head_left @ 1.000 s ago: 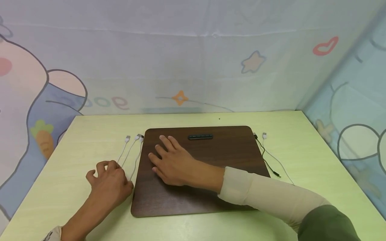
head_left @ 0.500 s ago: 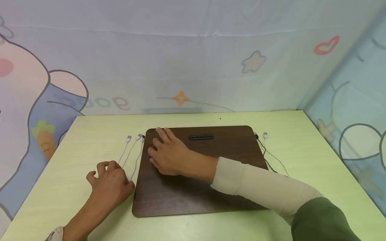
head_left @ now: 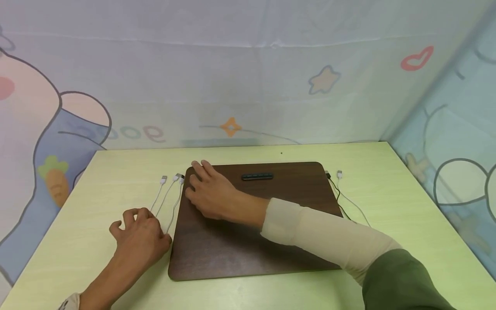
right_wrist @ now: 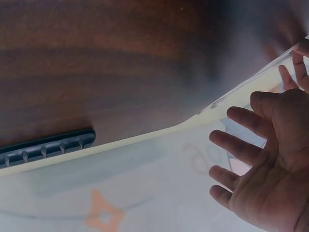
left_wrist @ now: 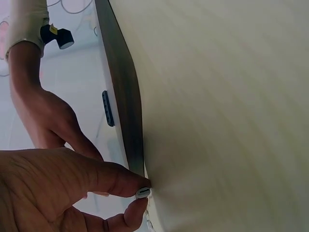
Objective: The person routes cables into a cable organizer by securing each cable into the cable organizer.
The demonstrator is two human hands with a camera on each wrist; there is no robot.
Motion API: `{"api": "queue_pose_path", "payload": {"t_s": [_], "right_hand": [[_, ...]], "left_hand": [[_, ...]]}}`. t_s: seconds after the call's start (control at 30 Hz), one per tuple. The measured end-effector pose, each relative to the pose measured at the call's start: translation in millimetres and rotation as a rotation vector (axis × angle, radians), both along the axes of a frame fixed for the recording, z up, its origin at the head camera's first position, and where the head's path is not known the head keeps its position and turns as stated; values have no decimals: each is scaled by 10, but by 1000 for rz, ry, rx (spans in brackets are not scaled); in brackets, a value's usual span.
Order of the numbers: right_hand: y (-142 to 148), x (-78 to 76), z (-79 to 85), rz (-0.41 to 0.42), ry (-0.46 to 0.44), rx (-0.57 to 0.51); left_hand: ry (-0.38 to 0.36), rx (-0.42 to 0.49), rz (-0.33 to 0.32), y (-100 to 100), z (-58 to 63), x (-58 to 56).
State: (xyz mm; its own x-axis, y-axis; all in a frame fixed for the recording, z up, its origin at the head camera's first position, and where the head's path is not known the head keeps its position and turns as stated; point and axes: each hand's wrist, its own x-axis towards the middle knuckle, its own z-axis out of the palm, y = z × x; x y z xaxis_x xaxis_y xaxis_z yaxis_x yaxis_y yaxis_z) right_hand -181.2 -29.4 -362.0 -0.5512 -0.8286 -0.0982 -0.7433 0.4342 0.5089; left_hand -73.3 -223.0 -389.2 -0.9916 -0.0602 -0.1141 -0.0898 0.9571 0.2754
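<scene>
My left hand (head_left: 138,239) is on the table left of the dark brown board (head_left: 252,241). In the left wrist view its thumb and a finger pinch the small plug (left_wrist: 143,193) of a white cable, right by the board's edge. My right hand (head_left: 209,191) reaches across to the board's far left corner, its fingers spread and loosely bent, with nothing in them. Near the board's far edge sits a black slotted cable holder (head_left: 257,176), its slots visible in the right wrist view.
White USB cables lie left of the board, their plugs (head_left: 164,179) toward the back. At the right edge lie a black cable (head_left: 338,196) and another white cable (head_left: 358,207). A printed cloth (head_left: 248,86) hangs behind the table.
My right hand has moved left and away from me over the board, toward its far left corner. My left hand has stayed in place.
</scene>
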Motion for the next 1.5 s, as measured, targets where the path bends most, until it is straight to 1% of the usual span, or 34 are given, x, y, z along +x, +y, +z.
{"api": "queue_pose_path", "payload": {"t_s": [0.1,0.3,0.57,0.73,0.9,1.03,1.13,1.33,1.5], "right_hand": [[-24,-46,2,14,20,11],[-56,-141,1,17,13,51],[-42,-224,-80,19,3,36],[-47,-256,-129,33,31,19],[-78,-296,-150,65,69,-7],[-122,-345,-165,101,125,-25],[-176,-393,-175,115,149,-35],[-321,-490,-226,143,151,-49],[-396,-521,-268,169,130,-62]], "left_hand": [[-8,5,5,-10,2,0],[-24,26,7,-32,9,-5],[-18,16,0,-22,8,-11],[-7,9,3,-9,12,-8],[-13,14,7,-6,12,0],[-19,17,6,-3,9,0],[-21,11,3,-11,8,-6],[-31,6,6,-16,22,-12],[-22,-6,11,1,21,-27]]}}
